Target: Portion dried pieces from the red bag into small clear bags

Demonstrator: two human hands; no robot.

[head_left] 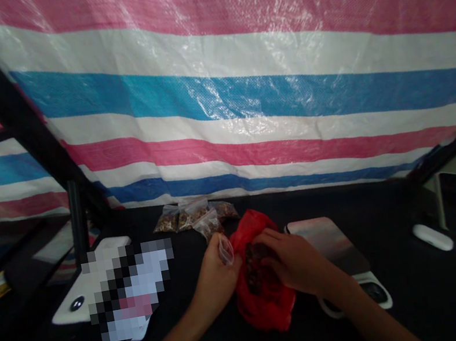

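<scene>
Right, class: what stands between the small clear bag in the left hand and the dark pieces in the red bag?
The raised side of the red plastic bag lies between the small clear bag and the dark pieces. The right hand also covers part of those pieces, while the left hand holds the small bag.

Red plastic bag (266, 299) filling the space between left hand (216, 278) and right hand (296, 258), 4 small zip bags (194, 214) just behind it, blurred white object (130, 290) beside left hand, silver pad (329, 244) beside right hand, narrow black tabletop (180, 249) strip between bags and blurred object, striped tarp (217, 108) along far edge
</scene>
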